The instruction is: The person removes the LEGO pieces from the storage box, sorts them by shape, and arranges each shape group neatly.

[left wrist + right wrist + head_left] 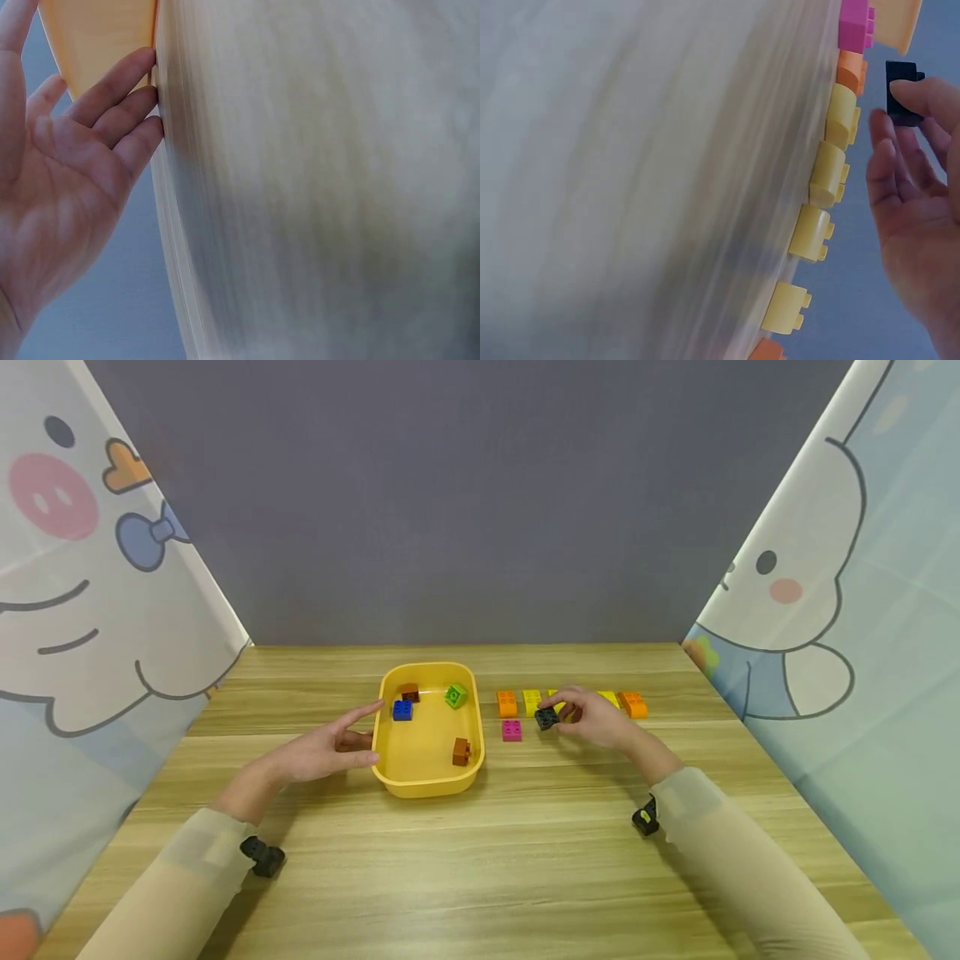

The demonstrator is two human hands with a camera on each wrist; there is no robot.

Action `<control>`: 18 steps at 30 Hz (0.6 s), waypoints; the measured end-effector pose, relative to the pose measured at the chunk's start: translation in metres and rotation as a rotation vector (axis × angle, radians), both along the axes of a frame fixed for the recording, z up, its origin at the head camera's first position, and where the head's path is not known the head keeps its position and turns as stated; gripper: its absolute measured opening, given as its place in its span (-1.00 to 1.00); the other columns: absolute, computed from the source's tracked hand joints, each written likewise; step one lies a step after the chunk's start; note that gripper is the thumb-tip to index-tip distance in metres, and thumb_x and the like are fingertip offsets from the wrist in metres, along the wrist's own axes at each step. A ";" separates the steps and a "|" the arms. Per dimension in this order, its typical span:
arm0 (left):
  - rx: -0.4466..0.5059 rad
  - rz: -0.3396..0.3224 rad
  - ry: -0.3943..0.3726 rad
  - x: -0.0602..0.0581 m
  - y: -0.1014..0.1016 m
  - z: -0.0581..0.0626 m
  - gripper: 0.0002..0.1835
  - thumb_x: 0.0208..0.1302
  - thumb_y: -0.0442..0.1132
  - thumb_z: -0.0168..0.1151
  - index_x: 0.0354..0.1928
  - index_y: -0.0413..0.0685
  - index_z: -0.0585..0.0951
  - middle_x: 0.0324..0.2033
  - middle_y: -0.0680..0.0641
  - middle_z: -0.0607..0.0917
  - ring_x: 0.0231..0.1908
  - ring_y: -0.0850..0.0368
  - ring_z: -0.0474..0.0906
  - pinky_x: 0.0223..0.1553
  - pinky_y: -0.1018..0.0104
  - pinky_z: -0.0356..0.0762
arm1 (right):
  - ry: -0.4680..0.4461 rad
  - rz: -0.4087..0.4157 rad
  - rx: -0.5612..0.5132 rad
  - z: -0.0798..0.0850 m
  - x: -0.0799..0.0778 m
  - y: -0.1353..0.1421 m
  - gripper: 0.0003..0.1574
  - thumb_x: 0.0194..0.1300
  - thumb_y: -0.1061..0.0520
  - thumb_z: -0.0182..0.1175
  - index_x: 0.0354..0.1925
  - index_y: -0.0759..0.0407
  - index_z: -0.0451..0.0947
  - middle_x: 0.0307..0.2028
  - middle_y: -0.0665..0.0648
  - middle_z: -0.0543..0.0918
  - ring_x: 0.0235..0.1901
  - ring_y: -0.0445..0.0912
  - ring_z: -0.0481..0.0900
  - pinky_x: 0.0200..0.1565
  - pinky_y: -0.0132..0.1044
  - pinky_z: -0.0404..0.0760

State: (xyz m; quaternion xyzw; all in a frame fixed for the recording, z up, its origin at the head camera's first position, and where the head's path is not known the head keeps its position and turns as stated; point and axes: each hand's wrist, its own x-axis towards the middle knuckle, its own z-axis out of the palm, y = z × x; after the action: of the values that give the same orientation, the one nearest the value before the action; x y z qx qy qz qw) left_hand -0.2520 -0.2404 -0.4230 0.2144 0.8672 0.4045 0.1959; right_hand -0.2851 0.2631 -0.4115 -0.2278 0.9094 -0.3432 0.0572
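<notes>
My right hand (592, 718) pinches a black toy building brick (547, 718) between thumb and fingers. In the right wrist view the black brick (904, 94) is held above the table. A pink brick (512, 731) lies just left of it, in front of a row with an orange brick (507, 703), several yellow bricks (532, 702) and another orange brick (633, 705) at the right end. My left hand (322, 753) is at the left side of a yellow tray (427, 789), its fingers extended, with index finger and thumb at the rim.
Inside the tray lie a blue brick (402, 710), a green brick (455, 696) and two brown bricks, one at the back (410, 692) and one near the front right (461, 752). A grey panel (465, 510) stands behind the wooden table (465, 877), with printed cloths on both sides.
</notes>
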 end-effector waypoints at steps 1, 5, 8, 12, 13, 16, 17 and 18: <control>0.000 0.001 0.000 0.000 0.000 0.000 0.03 0.57 0.12 0.36 0.81 0.33 -0.09 0.54 -0.44 0.47 0.53 -0.46 0.43 0.46 -0.42 0.47 | -0.016 0.004 0.010 0.000 0.000 0.000 -0.48 0.44 0.26 0.45 0.32 0.08 0.71 0.25 0.25 0.63 -0.04 -0.01 0.70 0.01 -0.15 0.74; 0.004 -0.002 0.003 -0.001 0.000 0.000 0.03 0.57 0.12 0.36 0.81 0.34 -0.08 0.54 -0.44 0.47 0.53 -0.46 0.43 0.46 -0.41 0.48 | -0.060 0.023 0.025 -0.003 0.001 -0.001 -0.45 0.46 0.24 0.43 0.37 0.10 0.67 0.26 0.27 0.65 -0.06 -0.02 0.74 0.01 -0.11 0.79; 0.005 -0.004 0.005 -0.001 0.001 0.000 0.03 0.57 0.12 0.37 0.81 0.34 -0.08 0.53 -0.44 0.48 0.53 -0.46 0.44 0.46 -0.41 0.49 | -0.079 0.021 0.034 -0.006 0.001 -0.002 -0.46 0.45 0.22 0.45 0.35 0.11 0.67 0.21 0.25 0.69 -0.05 -0.02 0.74 -0.01 -0.12 0.79; 0.007 -0.003 0.003 0.000 0.001 0.000 0.03 0.57 0.11 0.37 0.81 0.34 -0.08 0.53 -0.44 0.48 0.53 -0.45 0.44 0.46 -0.41 0.48 | -0.101 0.001 0.078 -0.008 -0.002 -0.006 -0.48 0.44 0.17 0.49 0.31 0.15 0.69 0.11 0.24 0.73 -0.02 0.00 0.72 0.03 -0.09 0.77; 0.006 -0.004 0.004 0.000 0.000 0.000 0.03 0.57 0.11 0.36 0.81 0.34 -0.08 0.53 -0.44 0.48 0.53 -0.45 0.44 0.46 -0.41 0.49 | -0.106 -0.004 0.087 -0.009 -0.003 -0.008 -0.48 0.43 0.16 0.49 0.31 0.16 0.69 0.09 0.24 0.74 -0.02 0.00 0.72 0.04 -0.09 0.77; 0.009 -0.005 0.000 -0.001 0.000 -0.001 0.03 0.57 0.11 0.36 0.81 0.33 -0.09 0.54 -0.44 0.47 0.53 -0.45 0.44 0.46 -0.40 0.49 | -0.117 -0.017 0.108 -0.010 -0.004 -0.011 -0.48 0.43 0.15 0.48 0.31 0.18 0.69 0.09 0.25 0.76 -0.03 -0.01 0.73 0.02 -0.11 0.77; 0.009 -0.006 -0.001 0.000 0.000 -0.001 0.03 0.58 0.11 0.36 0.81 0.33 -0.09 0.54 -0.44 0.47 0.53 -0.45 0.44 0.46 -0.40 0.49 | -0.122 -0.020 0.111 -0.011 -0.005 -0.012 -0.47 0.43 0.15 0.48 0.32 0.17 0.69 0.10 0.25 0.77 -0.03 -0.01 0.73 0.00 -0.13 0.76; 0.009 -0.006 -0.002 0.000 0.000 -0.001 0.03 0.58 0.11 0.36 0.81 0.33 -0.09 0.54 -0.44 0.47 0.53 -0.45 0.44 0.46 -0.40 0.49 | -0.124 -0.022 0.112 -0.011 -0.005 -0.013 -0.46 0.43 0.16 0.47 0.32 0.18 0.68 0.12 0.26 0.76 -0.03 -0.01 0.74 -0.01 -0.14 0.76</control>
State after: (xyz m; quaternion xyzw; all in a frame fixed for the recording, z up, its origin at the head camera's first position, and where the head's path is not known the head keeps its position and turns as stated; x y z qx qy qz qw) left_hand -0.2523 -0.2407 -0.4235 0.2176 0.8645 0.4079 0.1971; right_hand -0.2902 0.2500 -0.4227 -0.1924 0.9243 -0.3061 0.1223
